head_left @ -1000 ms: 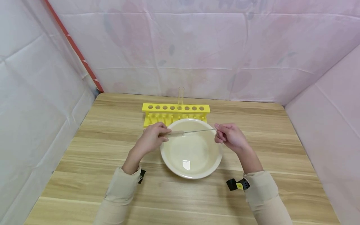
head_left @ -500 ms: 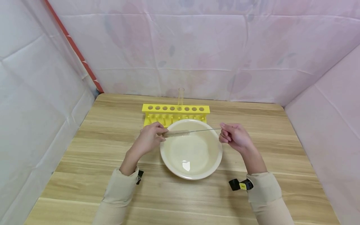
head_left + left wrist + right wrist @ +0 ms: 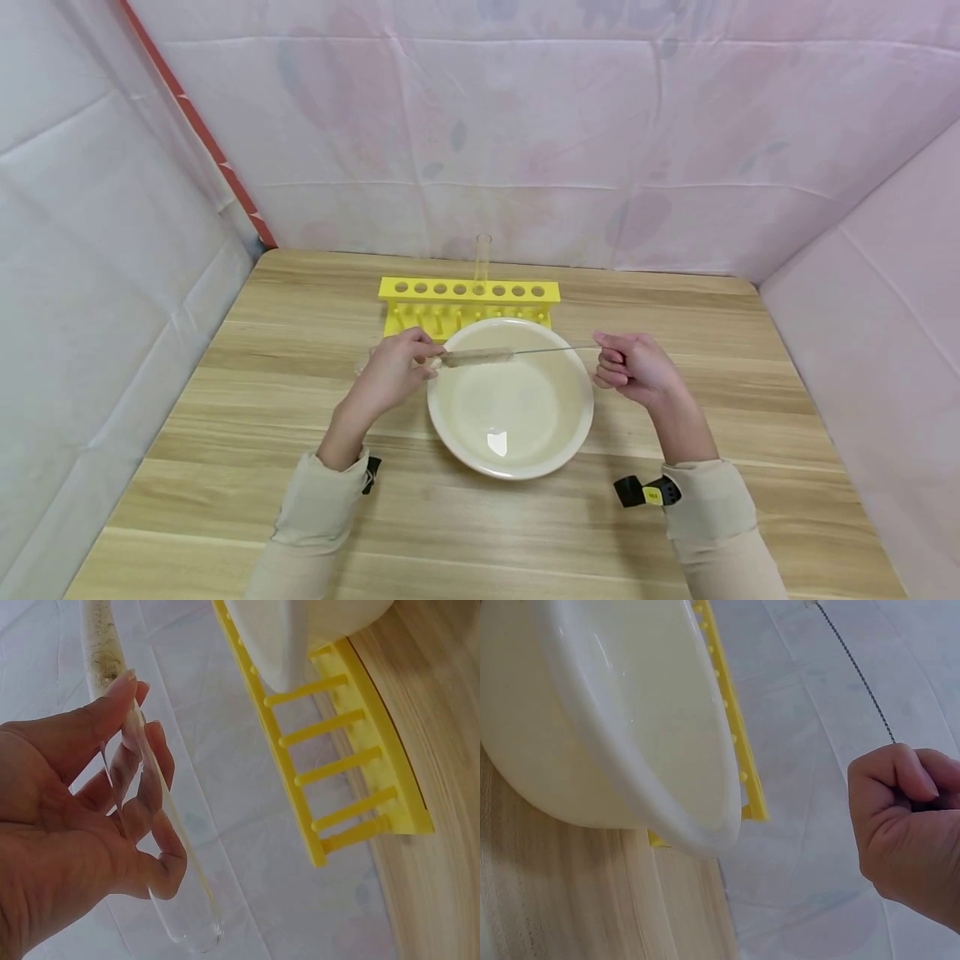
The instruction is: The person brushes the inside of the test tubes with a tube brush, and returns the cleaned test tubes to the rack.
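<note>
My left hand [image 3: 397, 371] holds a clear glass test tube [image 3: 187, 915] between thumb and fingers, its rounded end low in the left wrist view. Pale bristles of a test tube brush [image 3: 480, 357] extend rightward from that hand, above the cream basin [image 3: 510, 473]. Exactly where the tube's mouth lies along the bristles I cannot tell. My right hand [image 3: 637, 367] grips the brush's twisted wire handle [image 3: 859, 671] with curled fingers, to the right of the basin's rim.
Behind the basin stands a yellow test tube rack [image 3: 468, 289], with one upright clear tube [image 3: 482, 258] in it. A bright reflection shows inside the basin. Pale sheets [image 3: 525, 150] wall the wooden table [image 3: 270, 417] at the back and both sides.
My right hand has moved right, drawing the brush with it, and more of the bristles shows beside my left fingers. My left hand has shifted slightly left.
</note>
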The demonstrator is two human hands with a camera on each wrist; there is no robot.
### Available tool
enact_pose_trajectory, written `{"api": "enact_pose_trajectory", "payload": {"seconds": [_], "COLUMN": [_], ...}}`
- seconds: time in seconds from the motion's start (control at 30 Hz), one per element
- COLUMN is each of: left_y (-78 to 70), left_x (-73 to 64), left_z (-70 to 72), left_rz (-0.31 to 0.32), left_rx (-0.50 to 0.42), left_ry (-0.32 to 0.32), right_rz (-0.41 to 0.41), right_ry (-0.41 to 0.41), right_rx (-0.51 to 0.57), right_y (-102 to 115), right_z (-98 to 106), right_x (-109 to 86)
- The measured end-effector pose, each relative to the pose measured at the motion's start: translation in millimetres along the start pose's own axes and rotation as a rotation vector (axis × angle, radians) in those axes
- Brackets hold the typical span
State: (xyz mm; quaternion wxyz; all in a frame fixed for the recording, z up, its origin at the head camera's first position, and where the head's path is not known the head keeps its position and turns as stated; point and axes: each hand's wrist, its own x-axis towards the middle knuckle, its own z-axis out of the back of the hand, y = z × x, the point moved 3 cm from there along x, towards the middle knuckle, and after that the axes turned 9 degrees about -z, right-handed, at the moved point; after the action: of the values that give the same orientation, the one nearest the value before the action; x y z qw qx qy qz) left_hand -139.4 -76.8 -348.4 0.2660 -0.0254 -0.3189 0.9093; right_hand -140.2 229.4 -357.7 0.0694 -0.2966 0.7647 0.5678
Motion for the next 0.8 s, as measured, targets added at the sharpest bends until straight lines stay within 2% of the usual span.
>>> {"api": "enact_pose_trajectory", "payload": {"seconds": [0.17,0.23,0.43,0.8], "left_y": [-0.8,-0.3,4.5,11.4], "left_x": [-0.2,-0.5,-3.3,-6.4], "left_z": [0.4,1.0,2.6,2.4], "left_rz": [-0.006,0.000,-0.006,0.012], "left_rx": [0.016,0.008,-0.006,-0.025], "left_ry": [0.003,0.002,0.000,0.008], "right_rz": [-0.034,-0.012,0.116,0.156], "right_ry": [0.037,0.061,0.128,-0.008], "right_rx": [0.099,0.078,-0.083,-0.210], "right_y": [-1,-2,-2,-4], "right_z": [4,6,15,34], "right_x": [-1.5,-2.3,-7.3,-17.1]}}
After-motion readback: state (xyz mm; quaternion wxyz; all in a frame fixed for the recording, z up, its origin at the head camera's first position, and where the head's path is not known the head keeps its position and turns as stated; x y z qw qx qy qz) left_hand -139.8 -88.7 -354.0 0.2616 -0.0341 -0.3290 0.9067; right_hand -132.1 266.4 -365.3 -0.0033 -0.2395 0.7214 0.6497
